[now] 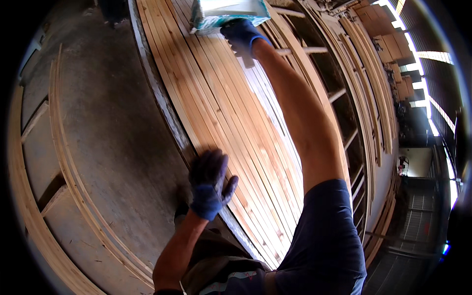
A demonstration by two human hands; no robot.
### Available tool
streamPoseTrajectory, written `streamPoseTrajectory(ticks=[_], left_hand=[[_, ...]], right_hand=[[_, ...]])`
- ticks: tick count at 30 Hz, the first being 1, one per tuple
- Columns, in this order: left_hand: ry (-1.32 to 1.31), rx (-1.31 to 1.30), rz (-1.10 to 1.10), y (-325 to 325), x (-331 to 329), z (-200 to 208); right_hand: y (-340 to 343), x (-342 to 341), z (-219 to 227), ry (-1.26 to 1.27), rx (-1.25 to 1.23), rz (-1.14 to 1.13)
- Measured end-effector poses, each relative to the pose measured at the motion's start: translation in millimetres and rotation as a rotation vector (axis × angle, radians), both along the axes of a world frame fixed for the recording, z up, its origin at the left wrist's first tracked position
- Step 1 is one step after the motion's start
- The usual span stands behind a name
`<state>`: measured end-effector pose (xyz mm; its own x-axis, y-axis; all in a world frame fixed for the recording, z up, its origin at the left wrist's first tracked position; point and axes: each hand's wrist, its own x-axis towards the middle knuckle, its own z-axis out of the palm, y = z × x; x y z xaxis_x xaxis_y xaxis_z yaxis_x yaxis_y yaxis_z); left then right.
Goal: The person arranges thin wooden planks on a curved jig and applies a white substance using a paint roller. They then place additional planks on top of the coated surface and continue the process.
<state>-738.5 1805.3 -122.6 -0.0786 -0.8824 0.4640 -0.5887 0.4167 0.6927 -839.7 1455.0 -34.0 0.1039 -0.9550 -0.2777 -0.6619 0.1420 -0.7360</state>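
Long strips of pale wood (221,103) lie side by side and run away from me. My left hand (211,179), in a dark blue and purple glove, rests at their left edge, fingers stretched out and thumb apart, holding nothing. Farther off, my right arm reaches out over the strips. My gloved right hand (240,37) is closed at the near edge of a white tray (231,9) with a teal, smeared rim. A small pale flat piece (247,61) shows below its fingers. What exactly this hand grips is hidden.
A metal edge (162,105) borders the strips on the left. Beyond it is concrete floor (113,98), with long timbers (66,162) at far left. To the right stand a frame with crossbars (337,95), more stacked boards (368,64) and cardboard boxes (393,46).
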Motion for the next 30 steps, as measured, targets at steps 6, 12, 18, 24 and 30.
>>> streamPoseTrajectory(ticks=[6, 12, 18, 24, 30], left_hand=[[-0.081, -0.112, -0.029, 9.5, -13.2, 9.5], [0.052, -0.071, -0.058, 43.9, 9.7, 39.5], [-0.253, 0.005, -0.090, 182.0, -71.1, 66.2], [-0.369, -0.125, -0.279, 295.5, -177.5, 68.0], [-0.483, -0.099, -0.283, 344.7, -205.5, 51.1]], right_hand=[[147.3, -72.0, 13.0, 0.192, 0.019, 0.064], [405.4, -215.4, -1.8, 0.336, -0.497, 0.350], [809.0, -412.2, -47.0, 0.447, -0.185, -0.052], [1167.9, -501.7, -15.5, -1.019, 0.100, -1.169], [1348.5, -540.2, 49.3, 0.364, 0.381, -1.019]])
